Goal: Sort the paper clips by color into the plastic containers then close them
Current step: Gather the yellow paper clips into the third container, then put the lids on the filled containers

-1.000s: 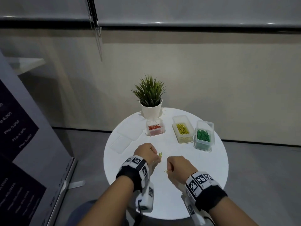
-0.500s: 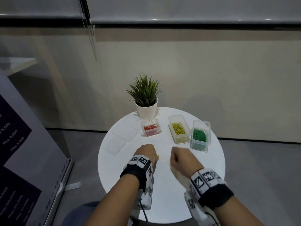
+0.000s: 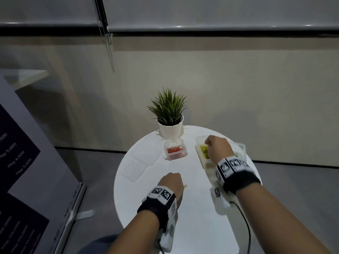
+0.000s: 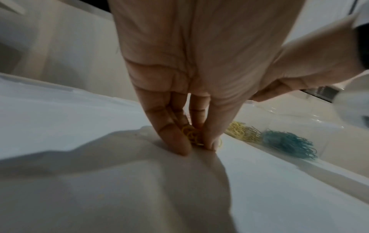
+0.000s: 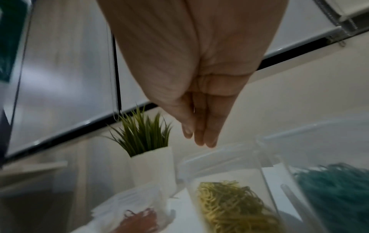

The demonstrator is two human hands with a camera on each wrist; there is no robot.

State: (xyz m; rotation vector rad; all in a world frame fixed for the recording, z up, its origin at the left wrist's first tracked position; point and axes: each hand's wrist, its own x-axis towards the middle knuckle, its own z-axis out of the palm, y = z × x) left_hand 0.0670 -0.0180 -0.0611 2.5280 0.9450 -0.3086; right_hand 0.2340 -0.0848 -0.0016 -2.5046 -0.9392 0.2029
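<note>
On the round white table (image 3: 194,213), my left hand (image 3: 171,182) stands on its fingertips (image 4: 175,141), bunched round a few yellow paper clips (image 4: 192,136); one clip end (image 3: 185,186) pokes out. My right hand (image 3: 216,146) hovers over the open yellow-clip container (image 3: 199,140), thumb pressed to straight fingers (image 5: 209,134). Only a thin pale sliver shows between them, so I cannot tell whether a clip is there. A red-clip container (image 3: 175,153) sits left of it. The green-clip container (image 3: 241,147) is mostly hidden behind my right wrist.
A potted plant (image 3: 169,121) stands at the table's far edge, right behind the red container. Clear lids (image 3: 145,156) lie flat on the left side. A dark sign panel (image 3: 22,171) stands on the floor to the left.
My right hand left the table's front and travelled forward and right to above the yellow container. The left hand stayed low at the front with its yellow clips.
</note>
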